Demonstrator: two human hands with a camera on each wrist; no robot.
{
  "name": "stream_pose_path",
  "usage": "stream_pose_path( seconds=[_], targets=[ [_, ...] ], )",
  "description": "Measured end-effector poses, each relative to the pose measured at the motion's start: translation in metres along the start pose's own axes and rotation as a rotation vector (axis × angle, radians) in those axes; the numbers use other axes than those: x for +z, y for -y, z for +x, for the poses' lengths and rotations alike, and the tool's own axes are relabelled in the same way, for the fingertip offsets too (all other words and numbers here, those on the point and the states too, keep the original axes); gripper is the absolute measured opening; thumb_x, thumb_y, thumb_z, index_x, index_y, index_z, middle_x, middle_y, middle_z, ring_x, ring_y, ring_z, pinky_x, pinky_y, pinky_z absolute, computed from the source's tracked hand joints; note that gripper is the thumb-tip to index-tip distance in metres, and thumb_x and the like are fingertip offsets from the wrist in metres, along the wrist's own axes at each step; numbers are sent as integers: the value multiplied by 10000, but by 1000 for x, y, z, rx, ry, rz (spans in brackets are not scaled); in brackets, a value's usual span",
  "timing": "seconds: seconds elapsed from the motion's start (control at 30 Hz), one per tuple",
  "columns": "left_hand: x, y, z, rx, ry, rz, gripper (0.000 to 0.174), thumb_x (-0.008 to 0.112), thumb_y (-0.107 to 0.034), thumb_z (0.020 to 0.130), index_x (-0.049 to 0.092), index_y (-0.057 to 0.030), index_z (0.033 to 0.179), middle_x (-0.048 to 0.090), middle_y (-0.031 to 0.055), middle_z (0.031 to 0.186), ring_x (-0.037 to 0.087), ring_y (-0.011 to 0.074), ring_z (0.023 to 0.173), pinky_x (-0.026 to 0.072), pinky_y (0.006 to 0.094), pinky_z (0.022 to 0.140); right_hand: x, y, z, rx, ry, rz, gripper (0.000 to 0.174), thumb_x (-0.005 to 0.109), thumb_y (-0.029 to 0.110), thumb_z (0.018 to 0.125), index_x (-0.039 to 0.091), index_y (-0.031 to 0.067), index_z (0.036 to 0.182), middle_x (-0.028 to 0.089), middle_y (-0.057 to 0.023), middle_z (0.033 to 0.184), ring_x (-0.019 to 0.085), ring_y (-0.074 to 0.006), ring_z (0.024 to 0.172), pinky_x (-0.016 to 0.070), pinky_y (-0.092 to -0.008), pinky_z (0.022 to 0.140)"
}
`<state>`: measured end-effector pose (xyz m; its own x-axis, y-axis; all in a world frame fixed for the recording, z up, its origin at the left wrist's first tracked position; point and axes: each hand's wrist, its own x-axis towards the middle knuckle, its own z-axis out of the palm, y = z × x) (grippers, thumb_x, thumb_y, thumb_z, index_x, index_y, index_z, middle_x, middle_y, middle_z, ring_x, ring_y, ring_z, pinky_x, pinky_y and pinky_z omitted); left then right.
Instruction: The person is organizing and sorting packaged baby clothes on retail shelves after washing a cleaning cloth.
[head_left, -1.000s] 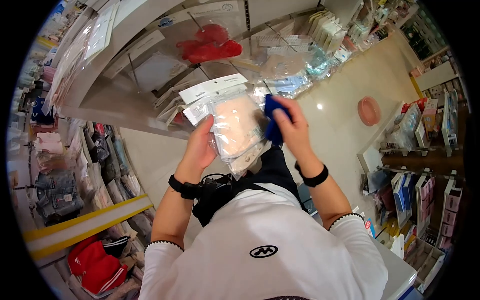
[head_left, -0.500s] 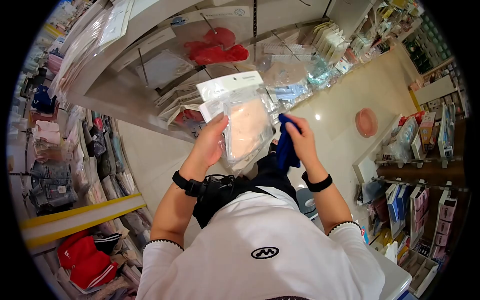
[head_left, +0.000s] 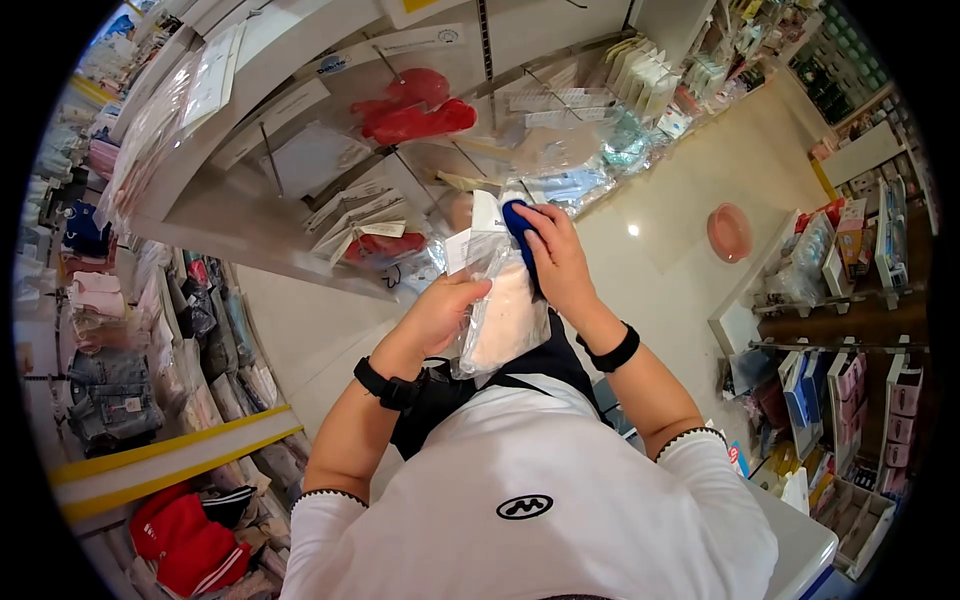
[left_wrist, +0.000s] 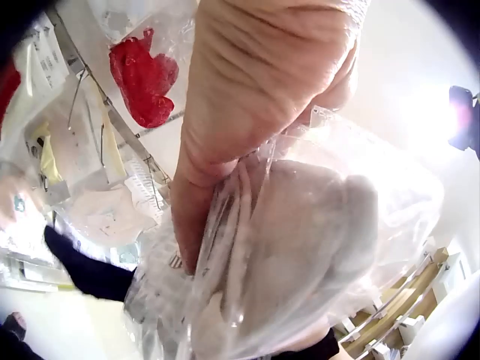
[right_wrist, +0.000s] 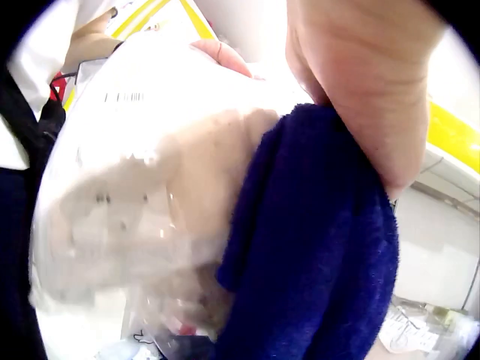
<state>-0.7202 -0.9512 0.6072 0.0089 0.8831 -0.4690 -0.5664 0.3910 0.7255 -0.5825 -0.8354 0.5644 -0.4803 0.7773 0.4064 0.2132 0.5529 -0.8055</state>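
My left hand (head_left: 446,312) grips a clear plastic package (head_left: 505,315) with folded peach-coloured fabric inside, thumb over its near face. In the left wrist view the bag (left_wrist: 300,247) bunches under the thumb, and grey and pale cloth shows through the film. A dark blue fuzzy cloth (right_wrist: 315,240) is in my right hand (head_left: 562,262), held against the package's upper right edge. The right wrist view has this cloth hanging from the hand, overlapping the bag (right_wrist: 150,202). A white header card (head_left: 486,222) tops the package, partly hidden behind the blue cloth.
Ahead is a white display shelf with bagged goods on metal hooks, among them a red item (head_left: 415,110). A pink basin (head_left: 729,233) sits on the tiled floor at right. Racks of packaged goods line the right; folded clothes (head_left: 115,395) fill the left shelves.
The package has turned and come nearer the body, its header card now seen narrow. My right hand has moved from beside the package, bringing the blue cloth up against it.
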Motion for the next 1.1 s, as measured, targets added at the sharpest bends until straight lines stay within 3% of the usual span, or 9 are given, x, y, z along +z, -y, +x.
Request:
stream_pose_path(
  seconds=[0.1,0.2,0.33,0.43,0.53,0.7,0.8,0.97,1.1],
  targets=[
    [-9,-3,-3,-3,17,-31,475,492,-52,836,348,30,1281,514,124,1160,539,189,1017,450,311,858,-6,-13,-7,137,211,134,269,486,64,847,562,69,1104,514,-110,1060,504,-252,992,385,-299,874],
    [-23,-8,-9,48,-2,-89,457,490,-49,832,369,33,1264,528,134,1145,556,203,1002,455,319,864,-9,-42,-19,179,350,138,251,494,79,838,576,66,1076,547,-133,1006,526,-290,947,407,-319,846],
    [-45,-17,-14,124,-96,-151,416,458,-63,830,392,18,1233,536,140,1112,569,214,978,479,327,835,-22,-77,-34,374,160,18,232,527,147,822,597,45,1019,580,-140,930,572,-274,852,448,-324,772],
    [-58,-18,-13,110,-124,-253,399,432,-55,829,394,12,1221,535,151,1107,567,249,980,487,367,837,-48,-54,-28,699,288,-12,224,565,193,798,616,49,963,589,-134,875,593,-270,735,474,-336,667],
    [-54,-16,-4,125,-142,-326,380,423,-66,836,404,17,1206,534,168,1110,572,265,973,490,382,836,-47,-9,-35,107,336,-228,282,600,238,773,597,88,1012,580,-117,947,597,-269,677,482,-351,600],
    [-57,-10,10,82,-133,-411,363,410,-92,853,414,5,1203,523,180,1135,561,280,1001,475,404,862,-20,55,-38,-106,555,-385,704,642,239,711,301,187,1325,363,-173,1286,604,-298,790,508,-361,581],
    [-46,-12,10,108,-56,-367,370,388,-67,855,399,-2,1219,521,163,1140,548,278,1016,461,405,873,-6,60,-35,-112,582,-441,725,639,230,711,275,166,1335,353,-205,1298,608,-300,801,509,-348,575],
    [-33,-10,12,132,8,-341,488,373,-409,921,390,-38,1238,498,134,1182,531,238,1038,468,388,855,3,64,-36,-44,626,-439,798,650,265,678,239,155,1353,331,-234,1321,608,-333,795,507,-386,614],
    [-32,-8,11,162,11,-358,537,326,-460,919,355,-56,1272,450,112,1246,470,238,1114,410,412,909,4,57,-34,-31,573,-373,714,603,244,701,289,143,1335,415,-220,1262,604,-343,809,501,-397,659]
  ],
)
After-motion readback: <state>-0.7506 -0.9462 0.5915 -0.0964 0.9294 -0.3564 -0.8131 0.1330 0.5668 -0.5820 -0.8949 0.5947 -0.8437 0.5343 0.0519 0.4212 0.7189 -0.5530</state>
